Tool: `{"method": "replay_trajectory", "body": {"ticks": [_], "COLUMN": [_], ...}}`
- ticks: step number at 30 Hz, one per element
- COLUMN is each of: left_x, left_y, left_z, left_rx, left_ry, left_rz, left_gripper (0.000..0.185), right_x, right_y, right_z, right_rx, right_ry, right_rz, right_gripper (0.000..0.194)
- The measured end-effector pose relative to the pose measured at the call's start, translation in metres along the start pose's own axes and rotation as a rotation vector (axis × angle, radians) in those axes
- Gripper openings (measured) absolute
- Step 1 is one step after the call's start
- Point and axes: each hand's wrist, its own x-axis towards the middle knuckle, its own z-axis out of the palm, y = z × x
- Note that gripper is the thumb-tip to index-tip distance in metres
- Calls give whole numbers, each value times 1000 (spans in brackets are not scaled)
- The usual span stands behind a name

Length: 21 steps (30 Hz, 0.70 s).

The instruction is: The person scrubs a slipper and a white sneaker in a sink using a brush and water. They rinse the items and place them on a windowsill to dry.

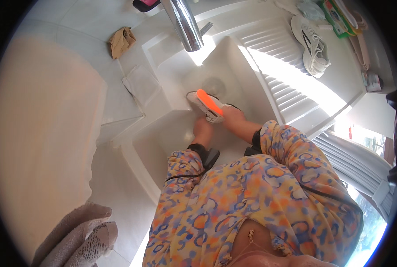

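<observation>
A white sneaker [213,115] is held over the sink basin [252,90], near the drain. An orange brush [209,101] lies along the shoe; its bristles cannot be seen. My right hand [234,115] is closed around the near end of the brush, against the shoe. Below the shoe, my left hand [202,127] grips it from the near side, its fingers partly hidden. A second white sneaker [312,46] with laces rests on the ribbed drainboard at the upper right. Above the basin hangs a chrome faucet [185,26].
A crumpled brown paper [121,41] and a white cloth [141,85] lie left of the basin. A green package [337,20] stands at the upper right. Grey-brown towels [81,237] hang at the lower left. A raised rim [338,115] borders the drainboard.
</observation>
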Motion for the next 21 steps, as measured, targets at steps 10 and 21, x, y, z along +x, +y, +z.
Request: {"method": "replay_trajectory", "body": {"ticks": [10,21], "left_x": [-22,-17], "left_y": [41,61], "left_z": [-28,-11], "left_rx": [-139,-18], "left_ry": [110,24], "left_rz": [289,356], "left_gripper": [21,24], "right_x": [-18,-58], "right_y": [36,7], "right_z": [-82,-89], "right_rx": [284,47], "right_ry": [-220,-225], "right_rz": [217,149], "right_gripper": [33,44]}}
